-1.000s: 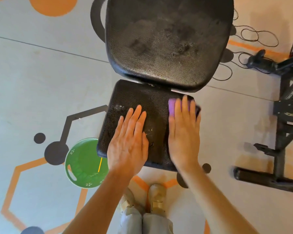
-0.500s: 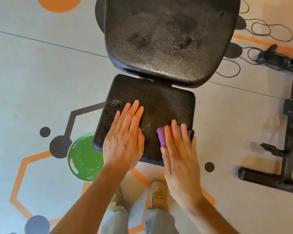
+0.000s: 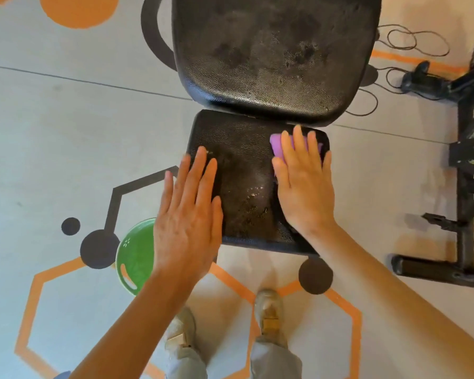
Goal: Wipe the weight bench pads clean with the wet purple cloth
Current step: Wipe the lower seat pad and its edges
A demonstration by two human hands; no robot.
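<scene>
We look down at the small seat pad (image 3: 244, 170) of a black weight bench. We will tell where things are from this pad.

Our right hand (image 3: 301, 184) lies flat on the far right part of the seat pad. The fingers are straight and spread a little, and they point away from us. They press down on the purple cloth (image 3: 278, 146). The hand hides most of the cloth. We see purple bits past the thumb side and between the fingers, near the far right corner of the seat pad. We cannot tell which way the long side of the cloth runs.

Our left hand (image 3: 189, 214) is flat and open too. It lies over the left edge of the seat pad, with the fingers straight and pointing away from us. It holds nothing.

The seat pad is nearly square. Little light crumbs and wet spots sit on the middle of it, between our two hands.

Just past the far edge of the seat pad is the big back pad (image 3: 274, 58). Its long side runs away from us. It has dull, smeary patches.

On the floor, left of the seat pad's near corner, is a green bowl (image 3: 134, 255). Our left arm hides part of it. Our two shoes (image 3: 268, 310) stand on the floor on the near side of the seat pad. Far to the right of the seat pad stands a black metal frame (image 3: 465, 187).
</scene>
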